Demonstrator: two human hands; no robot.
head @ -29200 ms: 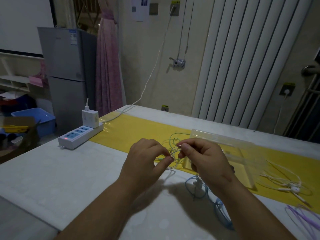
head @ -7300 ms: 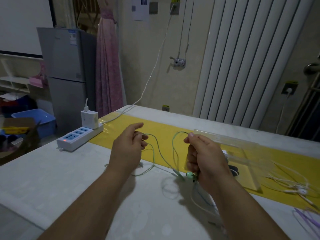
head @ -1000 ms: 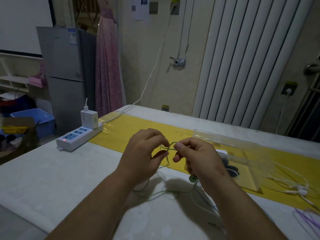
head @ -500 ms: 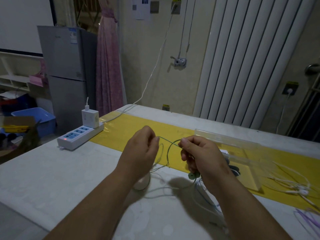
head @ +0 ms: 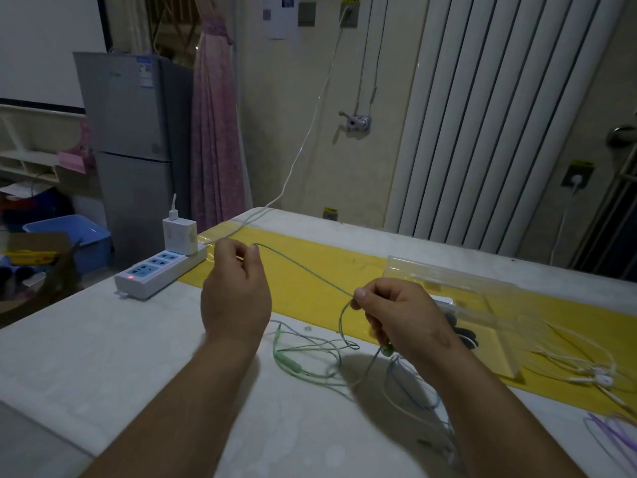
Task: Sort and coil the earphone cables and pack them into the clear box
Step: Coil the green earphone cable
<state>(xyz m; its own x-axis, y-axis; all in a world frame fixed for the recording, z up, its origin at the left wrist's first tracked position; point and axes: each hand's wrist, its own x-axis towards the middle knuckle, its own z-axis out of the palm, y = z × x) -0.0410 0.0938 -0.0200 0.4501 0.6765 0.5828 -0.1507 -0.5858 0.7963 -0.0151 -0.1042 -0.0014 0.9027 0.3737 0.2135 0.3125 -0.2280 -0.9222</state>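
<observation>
A green earphone cable (head: pixel 303 270) runs taut between my two hands above the table. My left hand (head: pixel 234 294) pinches its far end, raised toward the power strip. My right hand (head: pixel 396 319) pinches the cable near its middle, with a green earbud (head: pixel 386 350) hanging just below the palm. The rest of the green cable lies in loose loops (head: pixel 303 357) on the white tabletop. The clear box (head: pixel 482 305) stands open to the right, on the yellow runner. A blue cable (head: pixel 410 395) lies under my right forearm.
White earphones (head: pixel 593 374) lie right of the box and purple cables (head: pixel 613 432) at the right edge. A white power strip (head: pixel 158 270) with a charger (head: pixel 180 234) sits at the left. A dark coiled item (head: pixel 465 334) lies behind my right hand.
My left hand has moved up and to the left, away from my right hand, drawing the green cable out straight. More of the cable has dropped in loops onto the table.
</observation>
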